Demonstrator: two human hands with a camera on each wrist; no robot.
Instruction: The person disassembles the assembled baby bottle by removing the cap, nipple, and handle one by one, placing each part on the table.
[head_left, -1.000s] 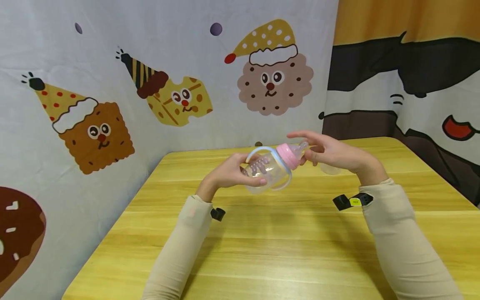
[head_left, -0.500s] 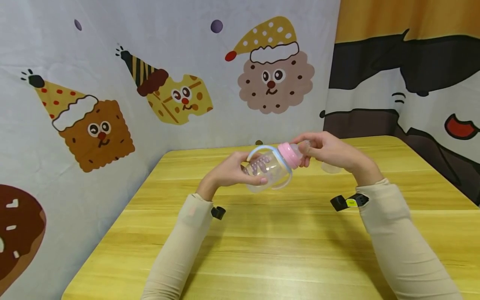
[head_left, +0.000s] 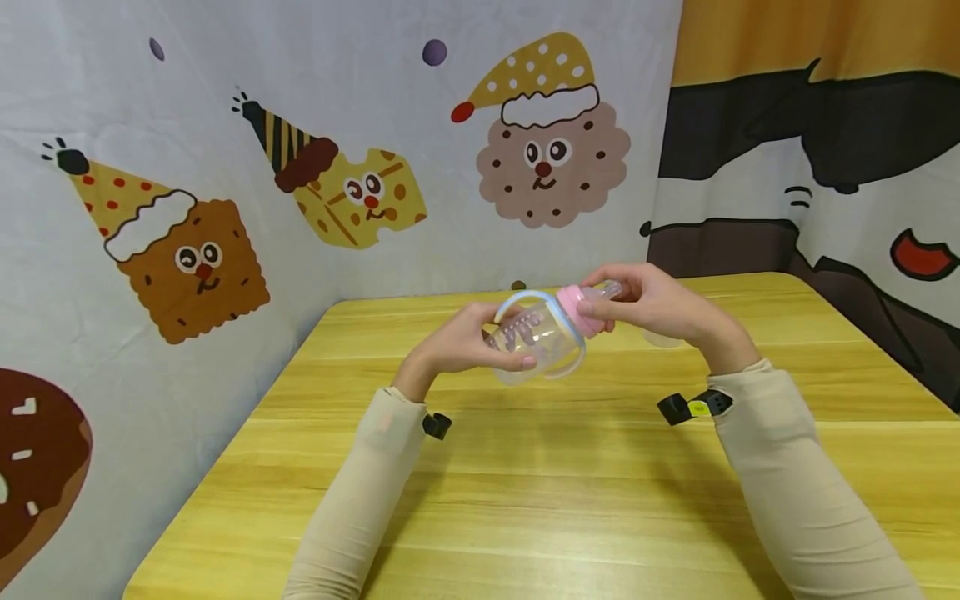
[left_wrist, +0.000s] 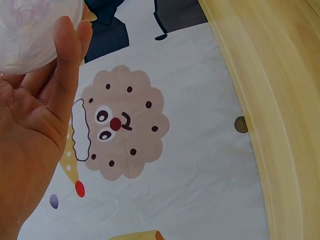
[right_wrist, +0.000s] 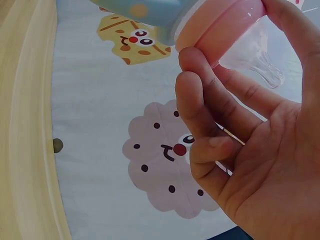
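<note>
A clear baby bottle with a pale blue two-handled ring is held tilted above the table, its top toward the right. My left hand grips the bottle's body, thumb along the near side. Around the pink collar curl the thumb and fingers of my right hand. The clear teat points into the right palm without touching it, as the right wrist view shows. In the left wrist view the bottle's base rests against the left fingers.
A clear, rounded object stands on the wooden table behind the right hand, mostly hidden. A cartoon-printed cloth hangs along the table's back and left edges.
My right hand has closed in from beside the teat, its thumb moving from the teat down onto the pink collar. The left hand and bottle have barely moved.
</note>
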